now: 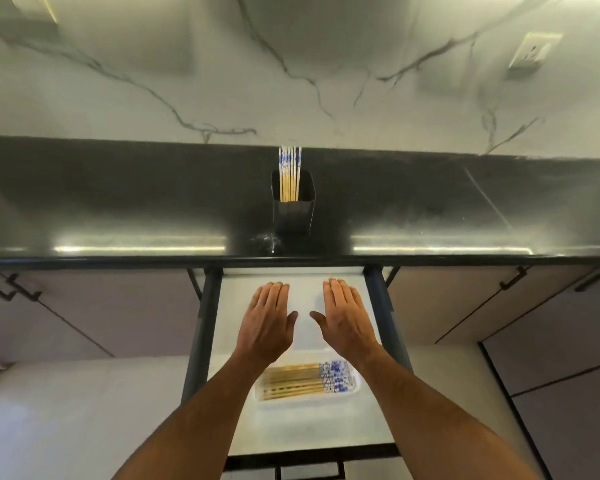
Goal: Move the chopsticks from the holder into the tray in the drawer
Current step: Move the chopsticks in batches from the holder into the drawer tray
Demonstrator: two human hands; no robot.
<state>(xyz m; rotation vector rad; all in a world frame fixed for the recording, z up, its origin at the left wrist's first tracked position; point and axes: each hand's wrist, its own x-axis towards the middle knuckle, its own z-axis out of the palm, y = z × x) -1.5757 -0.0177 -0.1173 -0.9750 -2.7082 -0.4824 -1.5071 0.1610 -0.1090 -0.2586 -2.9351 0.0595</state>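
While flat left hand hovers, slim wooden chopsticks fill tray.

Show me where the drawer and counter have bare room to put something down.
Drawer: bare floor behind the tray, under the left hand and right hand, and a strip in front of it. The tray is crowded with chopsticks. Counter: bare on both sides of the holder.

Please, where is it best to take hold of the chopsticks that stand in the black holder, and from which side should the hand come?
Probably pinch the chopsticks by their blue-and-white patterned tops, coming from above. Only those ends stand clear of the holder; its walls enclose the wooden lower parts, so a side approach is blocked. They stand bunched and nearly upright, so lift straight up.
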